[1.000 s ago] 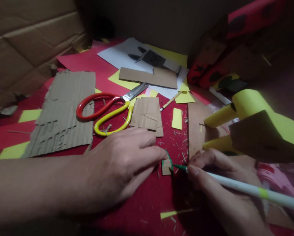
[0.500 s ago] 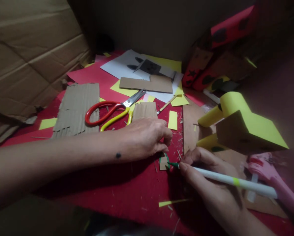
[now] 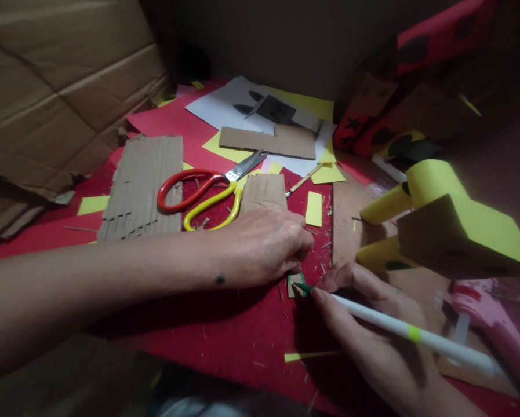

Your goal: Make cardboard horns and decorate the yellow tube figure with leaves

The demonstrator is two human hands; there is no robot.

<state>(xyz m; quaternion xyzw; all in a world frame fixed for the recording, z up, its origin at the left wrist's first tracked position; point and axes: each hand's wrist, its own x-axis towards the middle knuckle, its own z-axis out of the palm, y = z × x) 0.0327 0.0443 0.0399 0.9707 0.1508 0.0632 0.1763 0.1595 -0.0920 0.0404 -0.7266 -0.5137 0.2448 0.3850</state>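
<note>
A small cardboard piece with green marks along its edges lies on the red surface. The curled fingers of my left hand hold down its far edge, and the fingertips hide that part. My right hand is closed around a green felt-tip marker with a white barrel and a yellow-green band. The marker's tip touches the face of the small piece or hovers just over it. Just beyond my left hand are a larger cardboard piece and scissors with one red and one yellow handle loop.
A yellow paper-covered figure stands on cardboard at the right, with a pink glue gun beside it. Corrugated cardboard lies to the left. Behind are a brush, an L-shaped cardboard strip and coloured paper sheets.
The marker tip has moved from the piece's right edge inward onto its face. The whole view has shifted slightly. My left hand stays on the piece.
</note>
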